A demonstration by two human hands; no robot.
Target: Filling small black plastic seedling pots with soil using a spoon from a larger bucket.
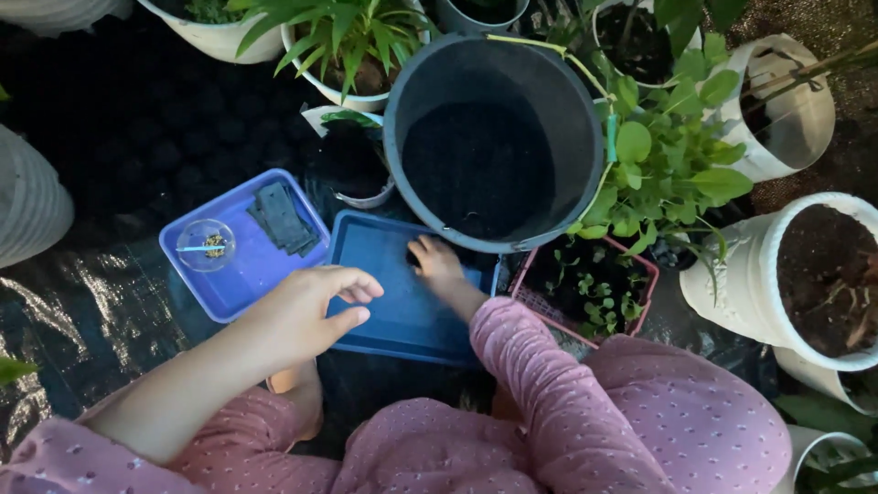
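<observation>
Nearest to us: pink dotted sleeves and lap at the bottom of the view, over black plastic sheeting (82, 311) on the floor. Our left hand (306, 306) hovers over the near-left corner of the blue tray (384, 311), fingers loosely curled, palm down, holding nothing. Our right hand (437, 263) is further in, resting flat on the same tray near its far edge, fingers spread and open, fingertips at a small dark clump we can't identify. The blue tray sits on the sheeting directly in front of us, touching the base of the big black bucket (494, 137). Just left of it, a lighter purple-blue tray (242, 274) carries a small clear round dish (205, 244) with something small inside, and a stack of dark flat rectangular pieces (283, 218). Right of the blue tray, a pink crate (585, 288) of small seedlings. Beyond, the bucket holds dark soil, tilted toward us. A leafy green plant (668, 160) stands to its right, with white pots (796, 110) of soil around the far and right edges.
</observation>
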